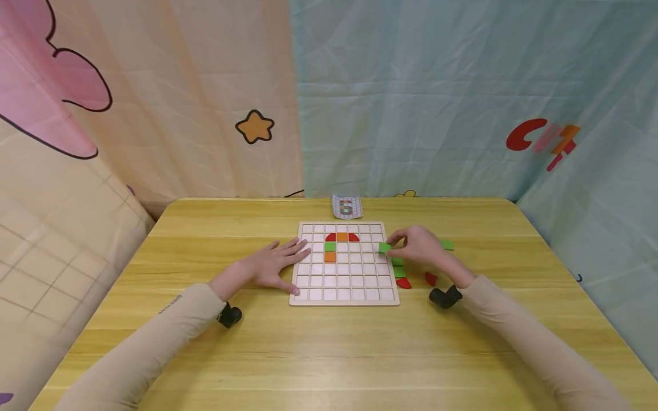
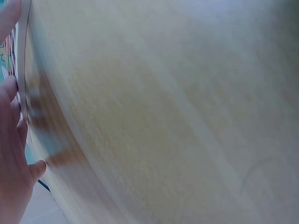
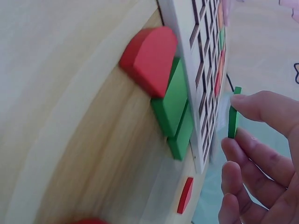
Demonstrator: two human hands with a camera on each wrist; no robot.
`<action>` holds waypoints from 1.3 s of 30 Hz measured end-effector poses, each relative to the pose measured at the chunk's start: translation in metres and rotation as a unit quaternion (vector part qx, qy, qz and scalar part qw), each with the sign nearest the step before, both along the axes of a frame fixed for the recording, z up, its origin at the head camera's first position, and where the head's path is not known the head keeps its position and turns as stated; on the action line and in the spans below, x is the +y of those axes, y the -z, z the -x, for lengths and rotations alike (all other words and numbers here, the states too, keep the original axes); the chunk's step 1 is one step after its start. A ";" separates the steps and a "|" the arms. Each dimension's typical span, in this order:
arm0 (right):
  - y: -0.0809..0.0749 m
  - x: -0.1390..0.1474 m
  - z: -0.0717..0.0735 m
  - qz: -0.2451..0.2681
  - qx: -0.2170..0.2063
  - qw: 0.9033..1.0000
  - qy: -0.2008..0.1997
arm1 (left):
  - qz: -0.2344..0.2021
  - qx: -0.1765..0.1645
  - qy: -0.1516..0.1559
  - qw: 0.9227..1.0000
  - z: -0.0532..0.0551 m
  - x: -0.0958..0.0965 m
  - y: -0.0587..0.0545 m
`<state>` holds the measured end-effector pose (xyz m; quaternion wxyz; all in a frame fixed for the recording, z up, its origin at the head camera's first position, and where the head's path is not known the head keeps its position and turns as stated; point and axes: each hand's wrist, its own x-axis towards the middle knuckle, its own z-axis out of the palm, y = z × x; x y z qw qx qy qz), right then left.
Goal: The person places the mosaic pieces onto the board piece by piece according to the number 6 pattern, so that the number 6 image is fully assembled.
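Observation:
A pale wooden grid board (image 1: 344,303) lies on the table. My left hand (image 1: 272,265) rests with spread fingers on its left edge; in the left wrist view only part of that hand (image 2: 14,154) shows. Between thumb and fingertip, my right hand (image 1: 418,246) pinches a green square tile (image 1: 384,248) over the board's right edge. The right wrist view shows this tile (image 3: 233,114) edge-on. Set in the grid are an orange tile (image 1: 342,237) between two red rounded tiles, with a green tile (image 1: 330,246) and another orange tile (image 1: 330,257) running down below the left one.
Along the board's right side lie green tiles (image 1: 399,272) and a red rounded tile (image 1: 404,283). Farther right are another red tile (image 1: 430,278) and a green one (image 1: 448,245). A small pattern card (image 1: 346,206) sits behind the board, near the curtain (image 1: 411,114).

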<state>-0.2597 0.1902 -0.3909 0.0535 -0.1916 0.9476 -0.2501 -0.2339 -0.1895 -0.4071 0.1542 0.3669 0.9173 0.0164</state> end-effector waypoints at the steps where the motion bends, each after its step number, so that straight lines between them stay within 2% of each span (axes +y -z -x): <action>1: 0.000 -0.002 0.000 0.000 0.000 1.000 -0.002 | 0.000 -0.001 0.000 1.000 0.000 0.000 0.000; 11: 0.000 -0.024 0.002 0.014 -0.006 1.000 -0.019 | -0.003 -0.005 -0.006 1.000 0.000 0.002 -0.001; 24: 0.003 -0.053 0.004 0.009 0.008 0.999 -0.035 | 0.006 0.001 -0.003 1.000 0.001 0.001 0.000; 33: 0.005 -0.071 0.005 0.019 -0.008 0.999 -0.039 | 0.005 0.006 -0.004 1.000 0.000 0.001 0.000; 39: 0.006 -0.081 0.002 0.005 -0.011 0.999 -0.045 | 0.002 0.002 -0.005 1.000 0.000 0.001 0.000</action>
